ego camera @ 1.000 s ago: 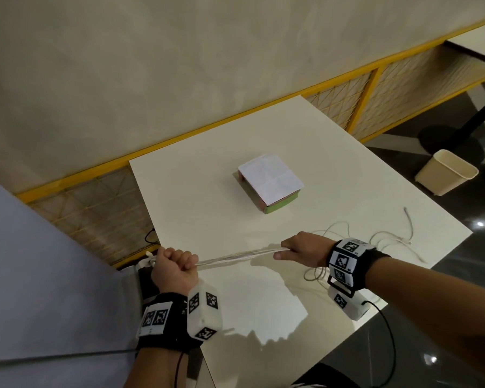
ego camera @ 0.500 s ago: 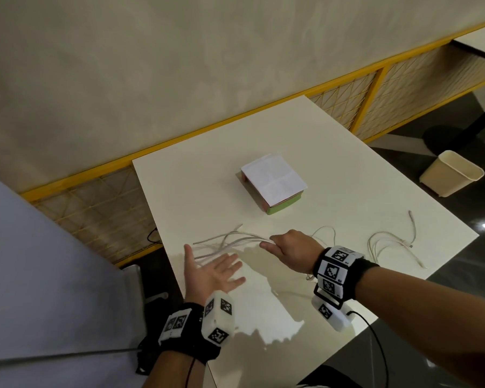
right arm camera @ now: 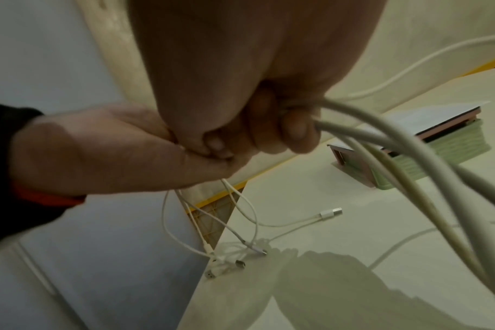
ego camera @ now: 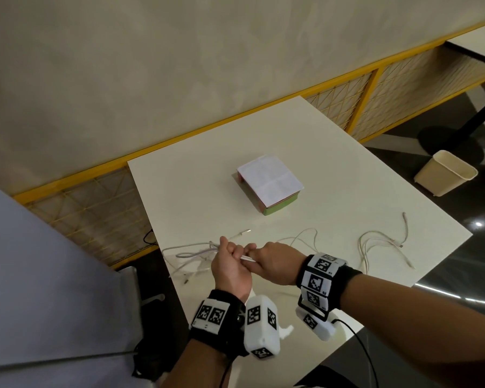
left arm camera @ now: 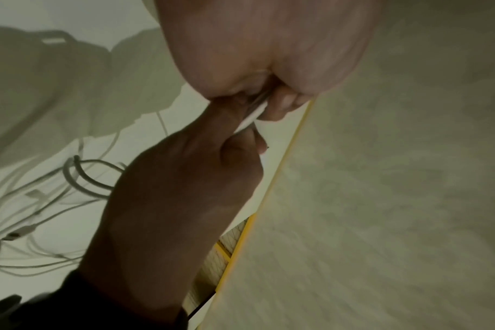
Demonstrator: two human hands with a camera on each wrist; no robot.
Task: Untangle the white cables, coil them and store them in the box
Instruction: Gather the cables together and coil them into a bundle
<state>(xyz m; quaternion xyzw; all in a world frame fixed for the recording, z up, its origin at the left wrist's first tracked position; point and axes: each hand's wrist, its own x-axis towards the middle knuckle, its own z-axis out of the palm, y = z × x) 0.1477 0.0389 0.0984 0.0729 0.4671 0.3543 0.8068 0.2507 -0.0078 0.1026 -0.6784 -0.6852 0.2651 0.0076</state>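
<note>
Both hands meet over the near left part of the white table (ego camera: pixel 347 177), fists touching. My left hand (ego camera: pixel 230 261) grips a bundle of white cables (ego camera: pixel 192 252), whose loops and plug ends trail left toward the table's edge. My right hand (ego camera: pixel 273 260) grips the same bundle (right arm camera: pixel 382 138) just to the right; thick strands leave its fist in the right wrist view. A short white piece (left arm camera: pixel 252 116) shows between the two hands (left arm camera: pixel 184 189). Another white cable (ego camera: pixel 381 245) lies loose at the right. The box (ego camera: pixel 269 186), green with white paper on top, sits mid-table.
A loose plug end (ego camera: pixel 242 233) lies just beyond the hands. Several cable ends (right arm camera: pixel 238 256) hang by the table's left edge. A cream bin (ego camera: pixel 445 177) stands on the dark floor to the right. A yellow-framed mesh rail (ego camera: pixel 375 77) runs behind the table.
One second ago both hands pulled the bundle taut. The left hand then let go and opened. It has now come back beside the right hand and gripped the cables again.
</note>
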